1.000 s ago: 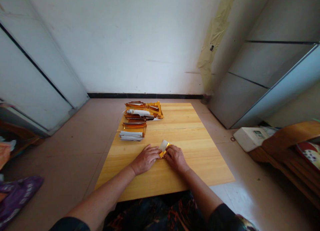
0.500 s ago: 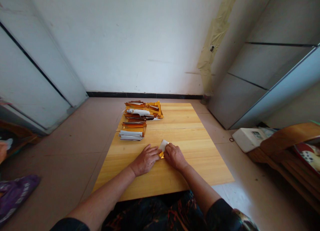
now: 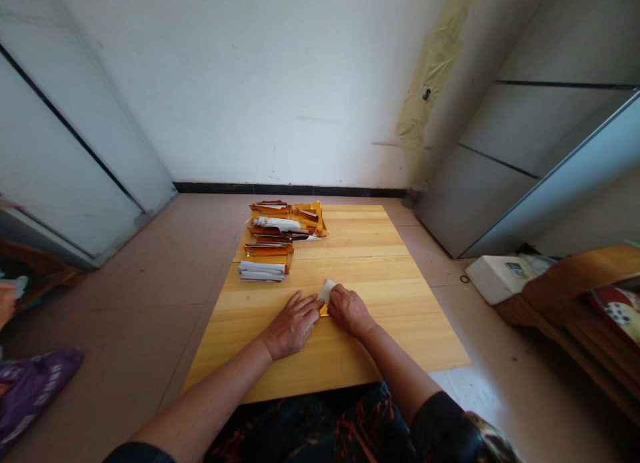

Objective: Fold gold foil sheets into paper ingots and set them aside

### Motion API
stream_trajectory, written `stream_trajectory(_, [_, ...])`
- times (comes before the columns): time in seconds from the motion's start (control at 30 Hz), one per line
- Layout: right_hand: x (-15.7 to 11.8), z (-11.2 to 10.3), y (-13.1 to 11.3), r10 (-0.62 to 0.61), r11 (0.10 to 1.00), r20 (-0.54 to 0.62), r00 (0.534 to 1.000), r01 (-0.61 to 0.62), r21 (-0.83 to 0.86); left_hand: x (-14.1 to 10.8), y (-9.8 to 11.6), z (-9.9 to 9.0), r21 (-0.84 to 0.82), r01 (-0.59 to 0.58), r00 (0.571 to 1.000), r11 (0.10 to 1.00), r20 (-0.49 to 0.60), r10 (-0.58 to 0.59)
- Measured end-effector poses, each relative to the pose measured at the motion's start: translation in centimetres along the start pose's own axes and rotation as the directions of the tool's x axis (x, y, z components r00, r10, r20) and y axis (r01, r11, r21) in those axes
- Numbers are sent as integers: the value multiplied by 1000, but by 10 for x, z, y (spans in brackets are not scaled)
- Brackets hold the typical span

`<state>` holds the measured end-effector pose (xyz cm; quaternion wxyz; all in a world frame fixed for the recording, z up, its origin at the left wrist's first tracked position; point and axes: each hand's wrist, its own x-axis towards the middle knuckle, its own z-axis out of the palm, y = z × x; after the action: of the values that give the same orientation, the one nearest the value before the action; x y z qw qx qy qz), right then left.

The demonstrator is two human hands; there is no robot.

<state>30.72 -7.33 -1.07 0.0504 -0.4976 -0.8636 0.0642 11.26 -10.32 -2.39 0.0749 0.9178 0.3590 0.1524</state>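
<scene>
A small piece of gold and white foil paper [image 3: 327, 291] lies on the wooden table [image 3: 360, 236] between my hands. My left hand [image 3: 294, 323] rests flat with its fingers spread, the fingertips touching the paper's left edge. The fingers of my right hand [image 3: 349, 309] are curled down on the paper's right side, gripping it. Part of the paper is hidden under the fingers. Beyond my left hand sit a stack of white folded strips [image 3: 263, 271], a stack of gold and brown folded pieces [image 3: 268, 249], and more gold packets farther back [image 3: 313, 216].
A white wall stands behind the table. To the right are a grey cabinet [image 3: 500, 149], a white box [image 3: 495, 279] and a wooden bench [image 3: 575, 303]. At the left edge lies a purple bag [image 3: 37, 389], with an orange patch above it.
Less of the gold part shows between my hands. My fingers have shifted very slightly on the paper. The stacks have stayed in place.
</scene>
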Motion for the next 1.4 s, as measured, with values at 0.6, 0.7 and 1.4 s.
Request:
stream_trajectory(0.6, [-1, 6, 4, 7, 995, -117, 993, 6, 103, -2, -2, 5, 65, -44, 998, 997, -45, 47])
stream_trajectory(0.7, [0, 11, 5, 29, 993, -156, 987, -11, 115, -1, 0, 4, 71, -38, 998, 997, -53, 42])
stream_trajectory(1.4, [-17, 25, -9, 292, 887, -288, 912, -145, 439, 2, 1, 8, 51, -20, 992, 999, -124, 26])
